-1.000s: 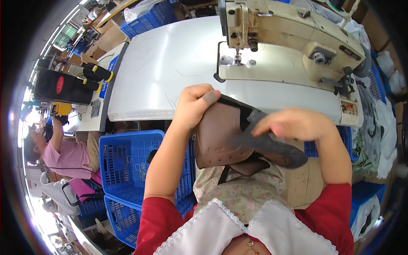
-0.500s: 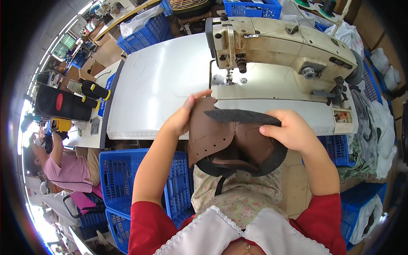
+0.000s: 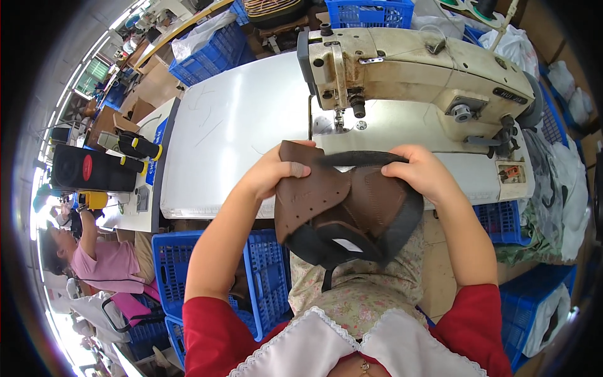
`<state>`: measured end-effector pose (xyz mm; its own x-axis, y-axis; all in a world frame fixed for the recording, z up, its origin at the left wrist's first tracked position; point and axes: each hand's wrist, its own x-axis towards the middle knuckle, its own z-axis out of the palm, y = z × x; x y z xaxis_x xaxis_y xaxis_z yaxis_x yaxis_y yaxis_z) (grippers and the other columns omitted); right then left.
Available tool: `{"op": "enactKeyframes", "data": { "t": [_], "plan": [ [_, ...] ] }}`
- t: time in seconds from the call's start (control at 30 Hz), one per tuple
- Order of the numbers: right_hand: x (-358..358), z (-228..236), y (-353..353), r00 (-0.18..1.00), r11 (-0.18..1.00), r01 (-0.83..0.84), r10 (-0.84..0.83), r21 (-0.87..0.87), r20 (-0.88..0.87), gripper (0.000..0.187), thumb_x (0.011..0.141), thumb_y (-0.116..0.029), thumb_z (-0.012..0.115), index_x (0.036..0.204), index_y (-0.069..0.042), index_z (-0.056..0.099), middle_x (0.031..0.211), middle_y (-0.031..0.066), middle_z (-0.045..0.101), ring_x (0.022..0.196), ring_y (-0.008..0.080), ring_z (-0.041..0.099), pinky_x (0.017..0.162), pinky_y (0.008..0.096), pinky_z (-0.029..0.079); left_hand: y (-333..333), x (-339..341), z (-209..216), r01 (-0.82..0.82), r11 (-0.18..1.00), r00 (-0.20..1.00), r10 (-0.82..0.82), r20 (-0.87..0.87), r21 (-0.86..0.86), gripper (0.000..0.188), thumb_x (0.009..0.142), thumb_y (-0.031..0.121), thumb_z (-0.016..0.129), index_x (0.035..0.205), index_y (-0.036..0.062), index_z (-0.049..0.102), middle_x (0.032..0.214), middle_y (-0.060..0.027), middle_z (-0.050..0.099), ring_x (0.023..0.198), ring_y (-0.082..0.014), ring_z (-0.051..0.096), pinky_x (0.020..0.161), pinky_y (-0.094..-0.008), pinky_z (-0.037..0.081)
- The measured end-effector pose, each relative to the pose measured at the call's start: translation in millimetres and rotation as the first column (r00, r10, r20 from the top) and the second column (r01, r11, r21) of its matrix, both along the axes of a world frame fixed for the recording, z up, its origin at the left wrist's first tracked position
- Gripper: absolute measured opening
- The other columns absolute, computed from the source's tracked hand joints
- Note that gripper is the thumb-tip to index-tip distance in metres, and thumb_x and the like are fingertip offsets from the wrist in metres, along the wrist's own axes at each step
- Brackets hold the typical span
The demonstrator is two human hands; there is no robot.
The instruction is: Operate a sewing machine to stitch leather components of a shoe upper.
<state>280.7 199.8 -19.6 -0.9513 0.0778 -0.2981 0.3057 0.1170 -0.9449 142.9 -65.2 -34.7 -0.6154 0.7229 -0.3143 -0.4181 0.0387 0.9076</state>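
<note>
A brown leather shoe upper [image 3: 314,198] with a black lining and edge is held up over my lap, in front of the sewing machine [image 3: 421,81]. A row of small holes runs along its left flap. My left hand [image 3: 276,173] pinches that flap near its upper corner, thumb on the near face, with a band around the thumb. At the upper right, my right hand [image 3: 418,173] grips the black edge, thumb inside. The upper is spread between both hands, so its hollow inside shows, with a small white label in it. The fingers behind the leather are hidden.
The white machine table [image 3: 220,125] carries a few loose threads. Blue crates [image 3: 270,276] stand at my left, with another blue crate [image 3: 540,301] at lower right. A person in a pink shirt [image 3: 110,261] works at the far left, by a black box-like unit [image 3: 88,166].
My left thumb has come round onto the front of the flap. The shoe upper is spread wider, showing more of its inside and a white label. My right hand has moved slightly up.
</note>
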Motion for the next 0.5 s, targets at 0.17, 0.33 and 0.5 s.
{"op": "enactKeyframes", "data": {
  "t": [0.17, 0.33, 0.5],
  "plan": [
    [-21, -15, 10, 0.985, 0.927, -0.158, 0.123, 0.34, 0.122, 0.036, 0.076, -0.021, 0.07, 0.1, 0.005, 0.065, 0.086, 0.0116, 0.069, 0.078, 0.018, 0.063, 0.073, 0.0307, 0.049, 25, -25, 0, 0.05, 0.93, 0.972, -0.129, -0.195, -0.364, 0.044, 0.071, 0.006, 0.073, 0.112, -0.0049, 0.059, 0.104, -0.0149, 0.065, 0.091, -0.0233, 0.063, 0.083, -0.0353, 0.052],
    [-25, -27, 18, 0.992, 0.859, -0.113, 0.13, 0.499, 0.0, 0.041, 0.073, -0.028, 0.075, 0.096, 0.004, 0.065, 0.085, 0.0152, 0.067, 0.078, 0.0213, 0.062, 0.071, 0.0334, 0.048, 46, -34, 3, 0.039, 0.842, 0.915, -0.246, -0.319, -0.538, 0.039, 0.074, 0.009, 0.074, 0.108, -0.0061, 0.061, 0.098, -0.0138, 0.067, 0.085, -0.0211, 0.064, 0.078, -0.0331, 0.052],
    [-27, -20, 18, 0.985, 0.835, -0.16, 0.173, 0.527, 0.025, 0.045, 0.072, -0.034, 0.077, 0.094, 0.003, 0.065, 0.084, 0.0162, 0.066, 0.079, 0.0243, 0.064, 0.071, 0.0348, 0.049, 49, -37, 12, -0.015, 0.844, 0.892, -0.231, -0.388, -0.536, 0.035, 0.073, 0.013, 0.074, 0.102, -0.0046, 0.067, 0.093, -0.0133, 0.069, 0.082, -0.021, 0.065, 0.077, -0.0323, 0.052]
  ]
}}
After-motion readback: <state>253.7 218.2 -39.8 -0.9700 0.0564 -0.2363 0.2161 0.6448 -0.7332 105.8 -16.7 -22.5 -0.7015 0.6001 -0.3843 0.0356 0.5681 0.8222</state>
